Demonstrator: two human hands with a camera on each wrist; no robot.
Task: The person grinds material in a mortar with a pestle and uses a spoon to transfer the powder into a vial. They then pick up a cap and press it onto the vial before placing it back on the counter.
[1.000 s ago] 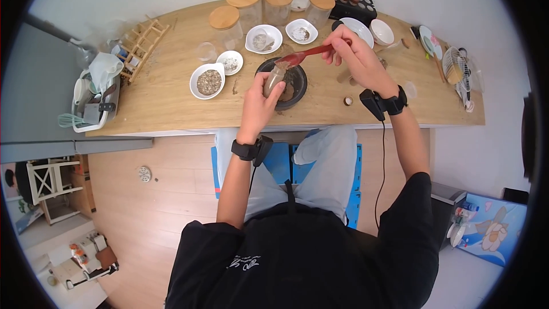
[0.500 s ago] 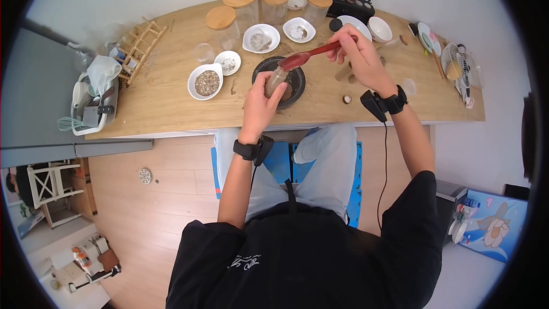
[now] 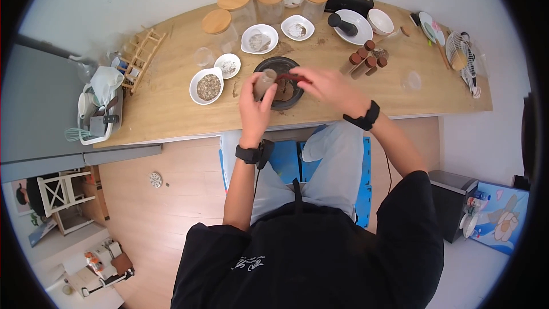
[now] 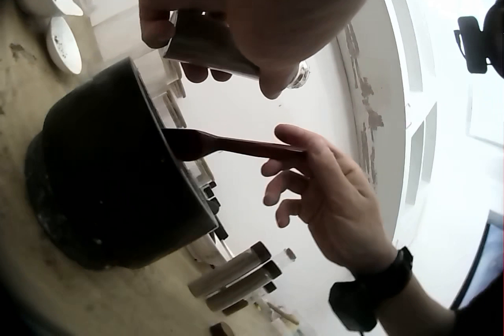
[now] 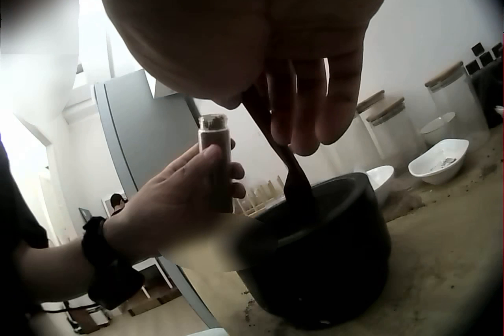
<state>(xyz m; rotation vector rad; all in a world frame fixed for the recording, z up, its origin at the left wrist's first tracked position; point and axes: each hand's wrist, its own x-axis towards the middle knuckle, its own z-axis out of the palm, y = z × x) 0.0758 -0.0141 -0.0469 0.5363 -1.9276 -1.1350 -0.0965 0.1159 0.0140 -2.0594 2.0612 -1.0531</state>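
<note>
In the right wrist view the left hand (image 5: 177,194) grips a small open glass bottle (image 5: 215,141) of brownish powder, upright beside the dark mortar (image 5: 331,249). The right hand (image 4: 335,202) pinches the handle of a red-brown spoon (image 4: 236,145), whose head dips inside the mortar's rim in both wrist views. From the head view, both hands are over the mortar (image 3: 294,98), which holds brown powder, the left hand (image 3: 254,111) at its left side and the right hand (image 3: 337,91) at its right.
White dishes (image 3: 207,86) stand left of and behind the mortar. Wooden-lidded jars (image 3: 235,8) line the back. Capped bottles (image 3: 366,60) stand to the right, before a white bowl with a black pestle (image 3: 343,24). A wooden rack (image 3: 143,57) and a utensil basket (image 3: 102,131) are at the left.
The right hand has come down and towards the person, lowering the spoon from the bottle's mouth into the mortar. The left hand with the bottle has shifted slightly left, away from the spoon.
</note>
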